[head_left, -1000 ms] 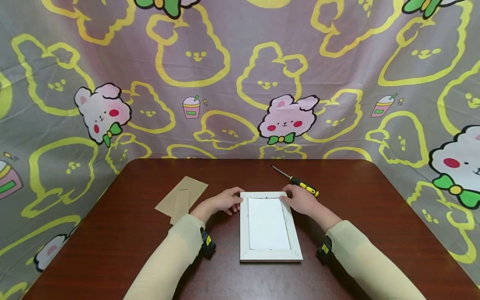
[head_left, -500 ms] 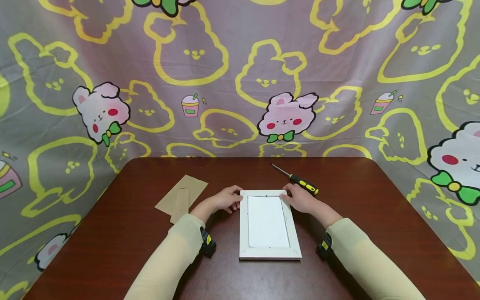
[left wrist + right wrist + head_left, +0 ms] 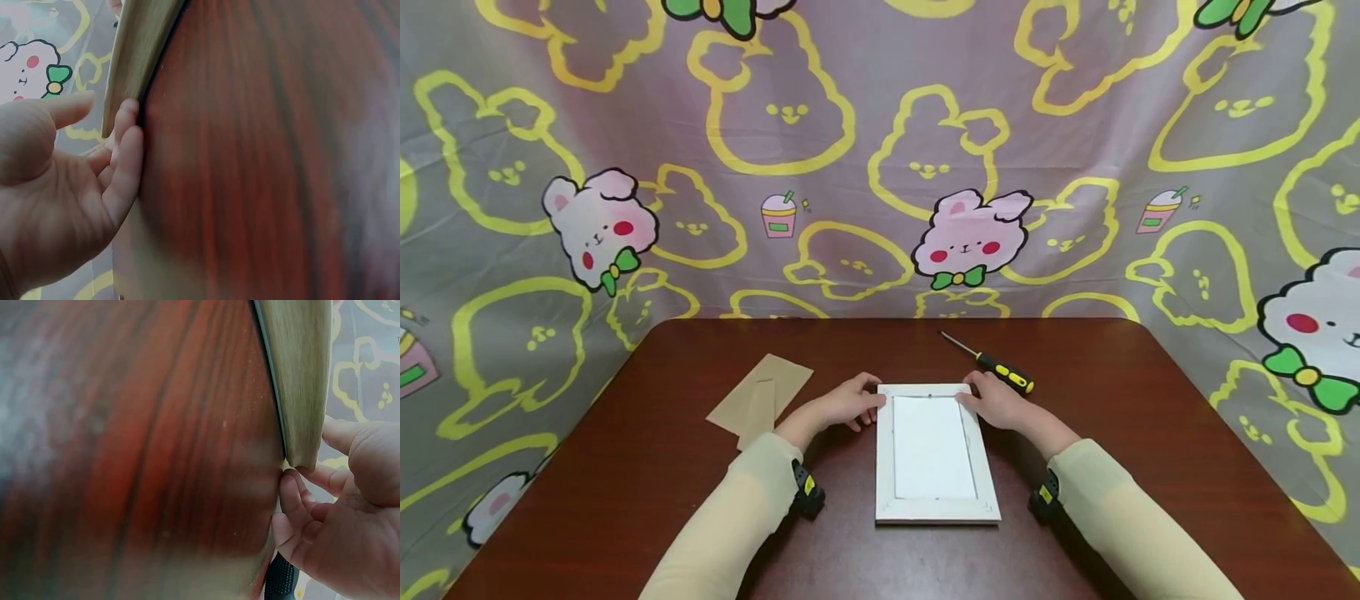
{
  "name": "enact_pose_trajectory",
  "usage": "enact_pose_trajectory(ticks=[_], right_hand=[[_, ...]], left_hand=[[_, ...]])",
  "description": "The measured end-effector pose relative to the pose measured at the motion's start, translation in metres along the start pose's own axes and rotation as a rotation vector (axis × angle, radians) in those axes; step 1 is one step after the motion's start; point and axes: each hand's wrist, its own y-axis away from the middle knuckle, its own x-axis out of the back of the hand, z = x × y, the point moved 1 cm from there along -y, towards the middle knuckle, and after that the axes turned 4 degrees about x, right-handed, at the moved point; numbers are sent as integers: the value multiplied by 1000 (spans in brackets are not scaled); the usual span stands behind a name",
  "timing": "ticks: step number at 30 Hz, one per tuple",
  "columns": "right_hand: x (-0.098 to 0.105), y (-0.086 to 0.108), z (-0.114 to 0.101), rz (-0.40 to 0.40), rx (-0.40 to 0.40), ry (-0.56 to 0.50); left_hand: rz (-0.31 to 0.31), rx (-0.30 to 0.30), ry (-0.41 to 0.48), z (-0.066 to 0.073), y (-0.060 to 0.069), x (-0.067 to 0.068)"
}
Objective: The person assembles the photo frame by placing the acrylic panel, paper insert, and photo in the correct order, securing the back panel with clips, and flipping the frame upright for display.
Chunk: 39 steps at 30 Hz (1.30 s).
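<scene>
A picture frame point(image 3: 886, 467) lies back side up on the table, with a white sheet point(image 3: 933, 446) filling its opening. Its pale wood-grained side point(image 3: 134, 56) shows in the left wrist view. At the far left corner my left hand point(image 3: 846, 402) holds the frame, thumb over the edge and curled fingertips against the side. My right hand point(image 3: 1002, 403) grips the far right corner, its thumb over the back border and its fingers bent at the corner. In the right wrist view, the right fingers point(image 3: 297, 497) meet the frame's end close to the tabletop.
Left of the frame lies a brown backing board point(image 3: 737, 406) with a stand leg point(image 3: 758, 408) on it. A screwdriver point(image 3: 1004, 372) with a black and yellow handle rests just beyond my right hand. Patterned cloth point(image 3: 850, 150) hangs behind the dark red table point(image 3: 625, 500).
Both hands stay at the frame's far corners, and the frame keeps its place on the table. Only the head view shifts slightly.
</scene>
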Motion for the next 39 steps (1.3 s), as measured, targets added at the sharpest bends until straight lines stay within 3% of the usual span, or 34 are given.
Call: enact_pose_trajectory(ticks=[5,11,19,22,25,30,34,39], right_hand=[[-1,-1,1,-9,-7,1],[2,-1,-1,-2,-21,6],[2,-1,-1,-6,-35,12],[1,-2,0,-5,-37,15],[1,-2,-1,-6,-36,14],[1,-2,-1,-6,-39,14],[2,-2,-1,-4,-42,19],[1,-2,-1,-1,-42,24]], left_hand=[[-6,-54,10,-6,8,4],[47,-125,-143,-11,26,14],[229,-291,-408,-22,49,45],[307,-301,-520,-26,54,61],[359,-243,-640,-29,59,76],[395,-43,-797,-38,66,94],[387,49,-810,-45,70,98],[393,95,-814,-51,72,100]])
